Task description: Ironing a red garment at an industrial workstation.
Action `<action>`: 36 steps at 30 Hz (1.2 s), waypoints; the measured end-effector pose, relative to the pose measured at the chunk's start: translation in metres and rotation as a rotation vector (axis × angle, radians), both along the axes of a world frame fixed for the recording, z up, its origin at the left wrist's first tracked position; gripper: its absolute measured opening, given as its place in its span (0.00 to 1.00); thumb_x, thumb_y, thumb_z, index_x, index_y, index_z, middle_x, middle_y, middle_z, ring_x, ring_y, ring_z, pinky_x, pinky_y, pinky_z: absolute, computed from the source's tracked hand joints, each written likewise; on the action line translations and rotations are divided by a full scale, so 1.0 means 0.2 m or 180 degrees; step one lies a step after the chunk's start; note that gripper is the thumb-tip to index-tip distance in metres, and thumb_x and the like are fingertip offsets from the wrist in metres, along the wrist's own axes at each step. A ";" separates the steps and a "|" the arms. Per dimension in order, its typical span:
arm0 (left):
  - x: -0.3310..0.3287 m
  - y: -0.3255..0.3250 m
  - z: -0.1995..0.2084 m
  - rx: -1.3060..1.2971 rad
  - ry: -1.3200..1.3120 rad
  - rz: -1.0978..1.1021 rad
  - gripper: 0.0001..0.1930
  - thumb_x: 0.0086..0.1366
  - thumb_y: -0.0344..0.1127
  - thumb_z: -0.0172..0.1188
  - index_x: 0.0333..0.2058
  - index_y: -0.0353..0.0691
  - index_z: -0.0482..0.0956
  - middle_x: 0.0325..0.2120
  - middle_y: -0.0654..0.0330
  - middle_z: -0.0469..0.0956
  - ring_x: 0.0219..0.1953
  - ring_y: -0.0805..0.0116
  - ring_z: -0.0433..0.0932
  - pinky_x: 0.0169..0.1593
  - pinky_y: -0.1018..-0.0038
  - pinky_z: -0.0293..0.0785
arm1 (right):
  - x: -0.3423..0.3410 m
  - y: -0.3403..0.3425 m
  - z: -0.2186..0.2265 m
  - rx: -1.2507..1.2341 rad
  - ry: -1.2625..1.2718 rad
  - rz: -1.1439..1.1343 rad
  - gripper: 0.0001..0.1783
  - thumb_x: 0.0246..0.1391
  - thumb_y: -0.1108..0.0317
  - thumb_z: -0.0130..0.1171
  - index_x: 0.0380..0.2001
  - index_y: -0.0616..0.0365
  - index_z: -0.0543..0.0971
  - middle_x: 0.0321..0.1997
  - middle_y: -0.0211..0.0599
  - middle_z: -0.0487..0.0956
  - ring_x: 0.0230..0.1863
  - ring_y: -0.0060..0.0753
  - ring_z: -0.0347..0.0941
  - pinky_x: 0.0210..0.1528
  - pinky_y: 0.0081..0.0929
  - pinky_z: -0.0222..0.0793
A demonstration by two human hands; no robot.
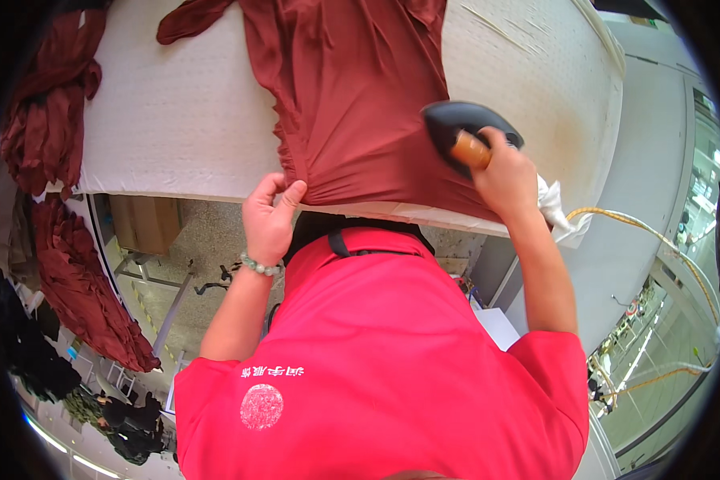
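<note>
A dark red garment (360, 104) lies spread over the white padded ironing table (176, 120), its lower hem along the near edge. With thumb and fingers pinched, my left hand (272, 210) grips the garment's gathered left corner at that edge. My right hand (506, 174) is wrapped round the orange-brown handle of a black iron (450, 124). The iron sits at the garment's right side, its pointed end toward the left; whether its sole presses on the cloth I cannot tell. A bead bracelet circles my left wrist.
More dark red garments (52, 120) hang over the table's left end, with another bunch (88, 284) below. A white cloth (554, 210) lies by the right near corner, close to the iron's yellowish hose (656, 228). A cardboard box (146, 222) stands under the table.
</note>
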State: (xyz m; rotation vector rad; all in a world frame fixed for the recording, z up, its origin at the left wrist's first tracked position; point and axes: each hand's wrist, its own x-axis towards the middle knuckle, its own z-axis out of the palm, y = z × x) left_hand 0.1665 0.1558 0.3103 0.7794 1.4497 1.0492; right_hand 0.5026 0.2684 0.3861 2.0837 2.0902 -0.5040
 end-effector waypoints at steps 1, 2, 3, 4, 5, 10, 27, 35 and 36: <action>0.00 0.01 0.01 -0.0004 0.0171 -0.0076 0.05 0.70 0.31 0.65 0.39 0.36 0.80 0.31 0.71 0.78 0.34 0.84 0.72 0.38 0.83 0.68 | 0.05 -0.07 0.03 -0.0402 -0.0030 0.0383 0.21 0.55 0.57 0.68 0.50 0.53 0.79 0.35 0.53 0.84 0.40 0.58 0.82 0.42 0.49 0.76; 0.00 0.03 0.02 0.0052 0.0117 -0.0155 0.05 0.70 0.31 0.65 0.39 0.36 0.80 0.31 0.71 0.78 0.34 0.84 0.72 0.38 0.83 0.68 | 0.11 -0.14 0.06 -0.0680 0.0050 0.0827 0.20 0.56 0.58 0.68 0.49 0.53 0.80 0.35 0.53 0.84 0.41 0.58 0.82 0.42 0.49 0.76; 0.00 0.05 0.04 0.0162 -0.0006 0.0003 0.05 0.71 0.31 0.64 0.39 0.36 0.80 0.31 0.71 0.78 0.34 0.83 0.72 0.39 0.82 0.68 | 0.17 -0.19 0.07 -0.0820 -0.0073 0.0684 0.20 0.56 0.58 0.68 0.49 0.53 0.80 0.35 0.53 0.84 0.41 0.58 0.82 0.42 0.49 0.76; 0.00 0.07 0.05 0.0249 -0.0121 0.0167 0.05 0.72 0.31 0.62 0.40 0.36 0.79 0.32 0.70 0.78 0.34 0.83 0.72 0.39 0.82 0.68 | 0.25 -0.23 0.06 -0.0892 -0.0134 0.0610 0.20 0.56 0.57 0.68 0.49 0.53 0.80 0.36 0.53 0.84 0.41 0.58 0.81 0.42 0.49 0.76; 0.01 0.08 0.06 0.0296 -0.0147 0.0142 0.05 0.72 0.31 0.62 0.40 0.36 0.79 0.32 0.70 0.78 0.34 0.83 0.72 0.39 0.82 0.68 | 0.33 -0.26 0.05 -0.0960 -0.0187 0.0552 0.20 0.56 0.57 0.68 0.50 0.52 0.80 0.36 0.53 0.84 0.41 0.58 0.81 0.42 0.48 0.76; 0.07 0.11 0.12 0.0747 -0.0468 0.0654 0.05 0.75 0.29 0.56 0.40 0.34 0.77 0.35 0.68 0.77 0.38 0.82 0.71 0.45 0.82 0.67 | 0.80 -0.31 -0.02 -0.0205 -0.0169 -0.0831 0.23 0.52 0.60 0.70 0.51 0.51 0.79 0.36 0.52 0.84 0.41 0.58 0.81 0.42 0.48 0.76; 0.33 0.22 0.31 0.1425 -0.0629 0.1901 0.11 0.75 0.35 0.57 0.48 0.34 0.79 0.48 0.58 0.81 0.49 0.66 0.79 0.57 0.68 0.74 | 1.26 0.43 -0.05 0.0469 0.0153 -0.0863 0.29 0.53 0.52 0.69 0.51 0.62 0.76 0.44 0.54 0.82 0.47 0.58 0.79 0.50 0.48 0.75; 0.29 0.27 0.39 0.1578 -0.0726 0.2169 0.11 0.74 0.36 0.58 0.47 0.35 0.80 0.46 0.58 0.82 0.48 0.64 0.80 0.57 0.67 0.76 | 1.36 -0.60 -0.19 0.1183 0.1190 0.2021 0.21 0.42 0.66 0.67 0.42 0.59 0.77 0.49 0.45 0.77 0.54 0.49 0.73 0.55 0.45 0.70; 0.28 0.28 0.40 0.1778 -0.0779 0.2021 0.11 0.74 0.36 0.57 0.46 0.35 0.80 0.46 0.57 0.82 0.48 0.63 0.80 0.57 0.67 0.76 | 1.44 -0.68 -0.24 0.1241 0.1077 0.1849 0.20 0.41 0.68 0.66 0.41 0.59 0.78 0.51 0.45 0.77 0.55 0.49 0.73 0.56 0.45 0.70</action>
